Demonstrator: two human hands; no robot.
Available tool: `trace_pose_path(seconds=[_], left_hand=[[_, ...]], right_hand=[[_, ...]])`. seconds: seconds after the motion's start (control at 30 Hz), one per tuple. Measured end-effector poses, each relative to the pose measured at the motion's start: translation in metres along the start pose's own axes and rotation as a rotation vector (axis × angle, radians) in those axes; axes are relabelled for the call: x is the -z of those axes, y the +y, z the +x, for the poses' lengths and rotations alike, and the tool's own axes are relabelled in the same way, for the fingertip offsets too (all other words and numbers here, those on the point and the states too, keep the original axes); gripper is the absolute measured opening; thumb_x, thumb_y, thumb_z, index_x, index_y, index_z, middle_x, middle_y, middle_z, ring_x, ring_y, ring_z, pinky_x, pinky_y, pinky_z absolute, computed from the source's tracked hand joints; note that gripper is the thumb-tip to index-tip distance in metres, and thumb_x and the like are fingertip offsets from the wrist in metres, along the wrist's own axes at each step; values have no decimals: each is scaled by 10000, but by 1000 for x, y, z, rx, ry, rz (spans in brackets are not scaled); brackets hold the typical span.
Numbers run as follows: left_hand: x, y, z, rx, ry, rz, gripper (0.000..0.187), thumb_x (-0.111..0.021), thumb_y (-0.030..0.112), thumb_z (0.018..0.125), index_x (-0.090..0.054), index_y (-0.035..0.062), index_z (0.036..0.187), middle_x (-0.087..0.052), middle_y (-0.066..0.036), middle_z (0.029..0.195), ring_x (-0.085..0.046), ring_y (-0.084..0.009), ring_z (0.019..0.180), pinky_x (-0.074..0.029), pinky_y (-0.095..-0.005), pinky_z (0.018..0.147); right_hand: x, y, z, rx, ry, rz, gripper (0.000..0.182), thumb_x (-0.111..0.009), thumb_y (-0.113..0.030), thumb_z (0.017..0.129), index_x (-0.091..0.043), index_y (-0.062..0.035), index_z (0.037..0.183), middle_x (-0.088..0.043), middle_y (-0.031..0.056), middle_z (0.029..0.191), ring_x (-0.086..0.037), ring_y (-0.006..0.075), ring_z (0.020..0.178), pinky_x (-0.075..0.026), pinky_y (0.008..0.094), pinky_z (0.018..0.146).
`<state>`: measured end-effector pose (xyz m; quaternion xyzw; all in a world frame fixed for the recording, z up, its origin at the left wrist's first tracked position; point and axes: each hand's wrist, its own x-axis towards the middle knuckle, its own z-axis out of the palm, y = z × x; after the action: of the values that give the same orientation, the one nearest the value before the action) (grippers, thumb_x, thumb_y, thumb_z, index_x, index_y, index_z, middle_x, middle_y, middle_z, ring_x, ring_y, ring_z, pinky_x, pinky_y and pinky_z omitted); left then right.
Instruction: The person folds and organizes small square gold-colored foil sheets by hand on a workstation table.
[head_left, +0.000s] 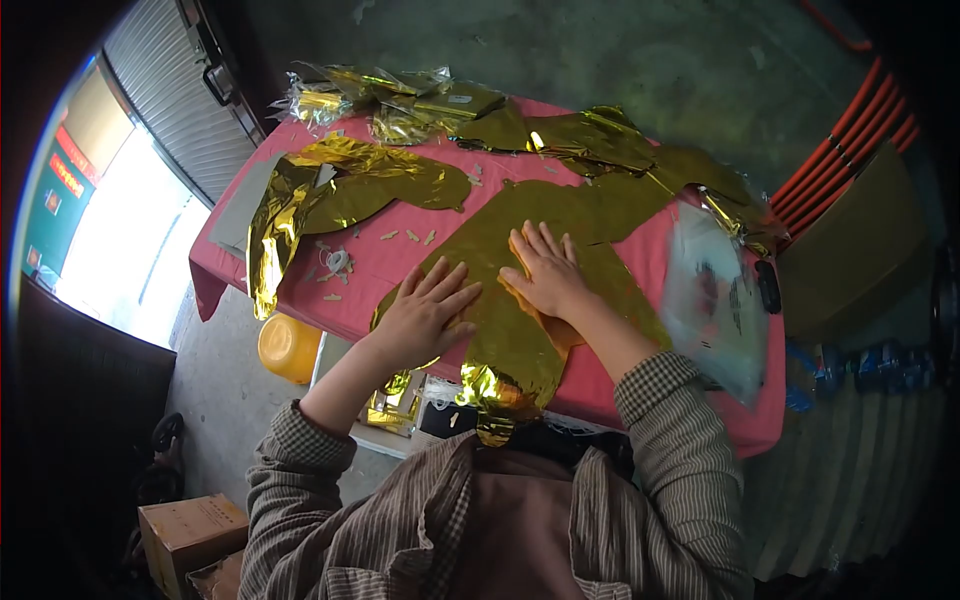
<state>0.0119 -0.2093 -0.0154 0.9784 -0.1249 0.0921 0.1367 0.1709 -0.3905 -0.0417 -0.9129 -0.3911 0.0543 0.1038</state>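
A large flat gold foil balloon (498, 335) lies across the table in front of me, its near end hanging over the edge by my body. My left hand (425, 315) rests on its left part with fingers spread. Flat on the foil, to the right and a little farther off, lies my right hand (548, 272), its fingers apart. Neither hand grips anything. Another crumpled gold foil balloon (350, 190) spreads over the table's left side. More gold foil (590, 145) runs along the far edge.
Pink cloth (385, 265) covers the table. On it are a roll of white string (335, 262), small pale tabs, clear-wrapped foil packets (410, 100) and clear plastic bags (712, 300). A yellow basin (288, 348) and cardboard boxes (190, 530) stand on the floor.
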Motion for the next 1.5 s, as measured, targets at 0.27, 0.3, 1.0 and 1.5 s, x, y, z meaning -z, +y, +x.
trace_pose_path(seconds=[0.27,0.3,1.0,1.5], left_hand=[[3,-6,3,29,-123,-22,558,-521,362,871,-386,131,1361,-299,-120,1444,-191,-300,1367,-147,-472,1093],[4,-7,1,29,-124,-25,558,-521,362,871,-386,131,1361,-299,-120,1444,-191,-300,1367,-147,-472,1093],[15,-16,-19,-8,-64,-38,489,-512,242,861,-437,104,1324,-356,-151,1404,-274,-314,1331,-199,-454,1082],[54,-10,40,4,-323,-163,426,-564,227,844,-497,62,1231,-494,-178,1263,-469,-347,1167,-360,-426,983]], right_hand=[[3,-8,17,-36,-48,-40,746,-365,-558,886,-164,-102,1441,-116,117,1506,-75,271,1394,-46,509,1104],[4,-10,16,-33,-55,-46,756,-368,-562,883,-163,-92,1439,-115,123,1505,-72,277,1393,-47,514,1102],[-14,-9,15,4,78,-87,752,-350,-579,881,-193,-93,1433,-166,128,1493,-135,291,1382,-65,509,1099],[-15,-13,11,20,145,-39,728,-410,-543,868,-265,-67,1400,-205,149,1474,-159,302,1373,-93,540,1087]])
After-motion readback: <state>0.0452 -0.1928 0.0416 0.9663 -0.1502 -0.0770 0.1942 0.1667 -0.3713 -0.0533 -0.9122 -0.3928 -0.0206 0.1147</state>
